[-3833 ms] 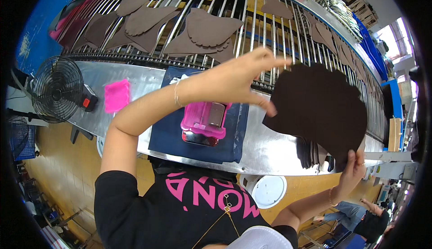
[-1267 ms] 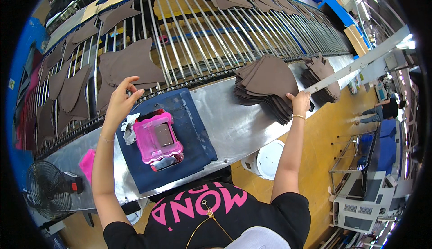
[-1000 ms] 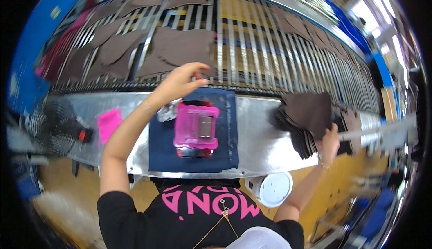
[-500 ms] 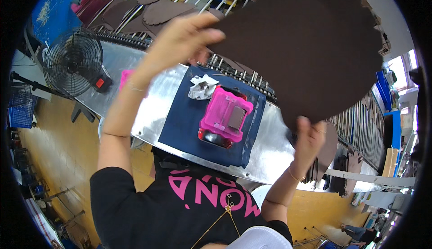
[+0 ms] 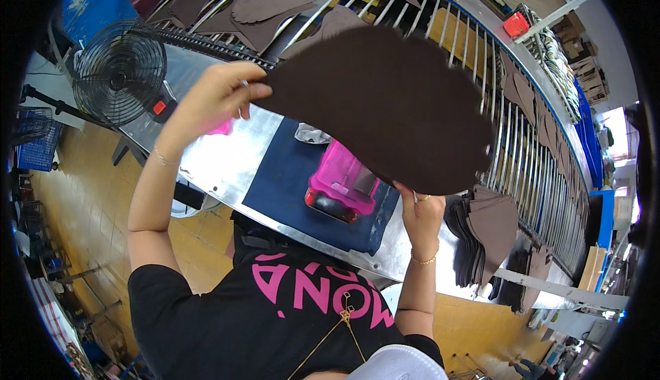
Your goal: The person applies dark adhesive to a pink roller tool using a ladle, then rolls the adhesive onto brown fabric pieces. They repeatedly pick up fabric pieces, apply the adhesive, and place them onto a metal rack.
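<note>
A large dark brown cut piece of leather-like sheet [image 5: 392, 105] is held up over the work table, with a scalloped edge on its right side. My left hand [image 5: 223, 95] pinches its narrow left corner between thumb and fingers. At its lower right edge my right hand [image 5: 421, 208] grips it. Beneath the sheet, a pink plastic holder [image 5: 340, 177] with a black and red base rests on a dark blue mat [image 5: 282, 194]; the sheet covers part of it. A crumpled white cloth [image 5: 311, 134] lies beside the holder, partly hidden.
A conveyor of metal rods [image 5: 505, 146] curves behind the table, carrying several brown pieces [image 5: 268, 9]. A stack of brown pieces [image 5: 485, 232] sits on the table at right. To the left stands a black fan [image 5: 120, 74]. The metal tabletop [image 5: 227, 163] has a front edge near my body.
The brown sheet has come down and to the left, nearer my body, held by both hands. It now hides part of the pink holder, and the stack at right shows more fully.
</note>
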The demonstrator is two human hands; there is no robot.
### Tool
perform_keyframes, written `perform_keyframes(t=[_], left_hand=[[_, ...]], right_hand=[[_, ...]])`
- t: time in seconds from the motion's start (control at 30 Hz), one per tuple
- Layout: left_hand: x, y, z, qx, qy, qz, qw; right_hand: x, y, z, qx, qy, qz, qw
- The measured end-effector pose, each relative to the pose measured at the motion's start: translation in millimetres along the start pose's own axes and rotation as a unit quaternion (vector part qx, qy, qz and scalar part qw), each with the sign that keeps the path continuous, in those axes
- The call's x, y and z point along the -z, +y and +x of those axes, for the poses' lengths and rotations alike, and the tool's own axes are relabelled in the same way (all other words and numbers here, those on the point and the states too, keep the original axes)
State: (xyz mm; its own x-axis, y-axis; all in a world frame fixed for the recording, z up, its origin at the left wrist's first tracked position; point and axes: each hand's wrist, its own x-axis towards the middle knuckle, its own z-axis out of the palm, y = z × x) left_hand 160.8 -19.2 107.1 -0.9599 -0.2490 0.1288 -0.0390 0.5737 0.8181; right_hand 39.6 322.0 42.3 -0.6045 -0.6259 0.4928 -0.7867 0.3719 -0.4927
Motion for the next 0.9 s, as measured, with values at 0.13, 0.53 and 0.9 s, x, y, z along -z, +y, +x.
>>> perform_keyframes(t=[0.13, 0.53, 0.9], left_hand=[[-44, -2, 11, -0.051, -0.085, 0.068, 0.993], [-154, 47, 41, -0.319, -0.204, 0.063, 0.923], [-127, 109, 127, -0.317, -0.207, -0.111, 0.919]], right_hand=[[17, 29, -47, -0.062, -0.015, -0.028, 0.998], [157, 32, -145, -0.290, 0.226, 0.040, 0.929], [256, 3, 15, -0.079, -0.034, -0.266, 0.960]])
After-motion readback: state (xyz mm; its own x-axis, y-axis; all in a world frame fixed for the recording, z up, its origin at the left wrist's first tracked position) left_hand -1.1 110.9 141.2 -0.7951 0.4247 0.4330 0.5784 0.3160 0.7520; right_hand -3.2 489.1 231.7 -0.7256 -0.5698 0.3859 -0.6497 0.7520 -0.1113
